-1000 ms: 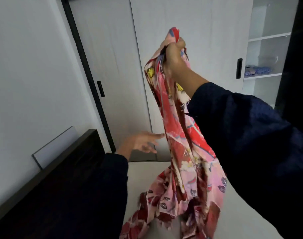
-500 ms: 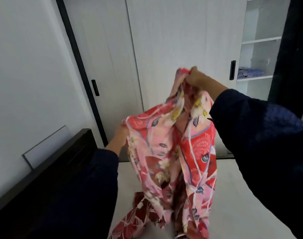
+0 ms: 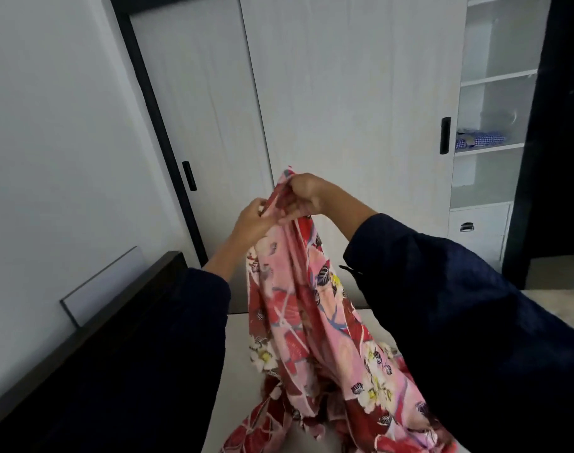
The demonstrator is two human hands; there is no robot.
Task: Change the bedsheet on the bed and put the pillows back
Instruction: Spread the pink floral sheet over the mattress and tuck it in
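Note:
A red and pink floral bedsheet [image 3: 312, 315] hangs bunched in front of me, its lower folds piled on the bare white mattress [image 3: 236, 380]. My right hand [image 3: 307, 196] grips the sheet's top edge at chest height. Right beside it, my left hand [image 3: 254, 220] pinches the same edge, the two hands almost touching. Both arms wear dark blue sleeves. No pillows are in view.
The dark headboard [image 3: 92, 325] runs along the left wall, with a flat white panel [image 3: 102, 286] leaning behind it. White sliding wardrobe doors [image 3: 344, 109] stand ahead. Open shelves [image 3: 495, 93] at the right hold a blue checked cloth [image 3: 480, 138].
My right hand came down from high up to chest height with the sheet. My left hand, first free, took hold of the sheet and moved up next to the right hand.

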